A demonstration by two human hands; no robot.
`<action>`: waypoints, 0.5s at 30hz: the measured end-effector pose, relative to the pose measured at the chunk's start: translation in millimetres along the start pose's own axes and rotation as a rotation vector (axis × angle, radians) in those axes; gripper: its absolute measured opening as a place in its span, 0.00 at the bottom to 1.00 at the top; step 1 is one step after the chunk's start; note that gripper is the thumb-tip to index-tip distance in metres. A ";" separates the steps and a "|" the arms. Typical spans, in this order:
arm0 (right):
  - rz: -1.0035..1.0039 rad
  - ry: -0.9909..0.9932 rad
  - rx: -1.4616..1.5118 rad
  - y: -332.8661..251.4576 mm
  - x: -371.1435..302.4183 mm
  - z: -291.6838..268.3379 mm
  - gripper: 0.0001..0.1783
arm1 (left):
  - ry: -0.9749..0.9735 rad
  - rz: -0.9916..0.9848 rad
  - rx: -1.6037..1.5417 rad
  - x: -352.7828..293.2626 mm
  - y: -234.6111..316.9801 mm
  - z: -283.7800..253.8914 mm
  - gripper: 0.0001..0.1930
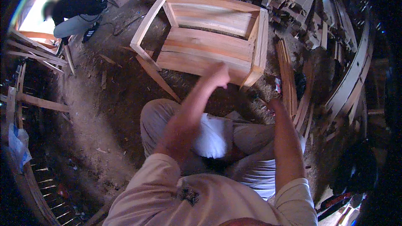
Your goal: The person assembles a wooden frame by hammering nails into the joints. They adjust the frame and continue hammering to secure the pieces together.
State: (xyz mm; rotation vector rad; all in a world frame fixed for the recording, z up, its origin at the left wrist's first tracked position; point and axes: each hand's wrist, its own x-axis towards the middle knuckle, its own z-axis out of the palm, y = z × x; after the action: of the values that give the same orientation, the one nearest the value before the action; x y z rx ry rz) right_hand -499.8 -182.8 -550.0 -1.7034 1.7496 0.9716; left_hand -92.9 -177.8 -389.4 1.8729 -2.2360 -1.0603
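Observation:
In front of me stands a pale wooden piece of furniture [209,52], an open box-like frame with a slatted board panel and a curved far rail. My left hand [218,75] is at its near edge, in front of the panel. It looks curled closed and is slightly blurred; whatever it may hold does not show. My right hand [273,105] is lower, right of my knees, apart from the frame. It is dark and blurred, and a thin object shows beside its fingers; I cannot make out the grip.
Long wooden strips [287,75] lie right of the frame. Offcuts [272,0] are heaped at the far right, near curved boards [351,71]. A person [79,12] bends low at the far left. A loose narrow board [159,77] leans by the frame's left side.

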 end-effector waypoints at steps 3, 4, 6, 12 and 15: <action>0.022 -0.015 0.001 13.8 -1.2 8.9 0.16 | 0.045 0.000 -0.146 -25.6 -26.8 -69.2 0.15; 0.025 -0.014 0.005 15.3 -1.9 10.1 0.16 | 0.067 -0.033 -0.185 -32.5 -38.9 -82.7 0.16; 0.006 -0.007 0.004 7.2 -0.1 8.0 0.16 | 0.310 -0.157 -0.214 -42.2 -76.0 -85.5 0.17; -0.177 0.097 -0.382 91.5 11.3 19.3 0.16 | 0.838 -0.161 -0.218 -29.8 -126.5 -91.9 0.19; -0.123 0.159 0.001 42.5 -7.8 7.8 0.18 | 1.134 -0.081 -0.320 -51.1 -123.5 -124.5 0.15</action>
State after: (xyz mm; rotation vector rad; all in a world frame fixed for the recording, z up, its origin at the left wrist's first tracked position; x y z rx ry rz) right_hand -542.0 -173.6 -542.7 -1.9088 1.7175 0.8011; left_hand 81.5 -195.8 -338.0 1.7296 -1.2535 -0.1720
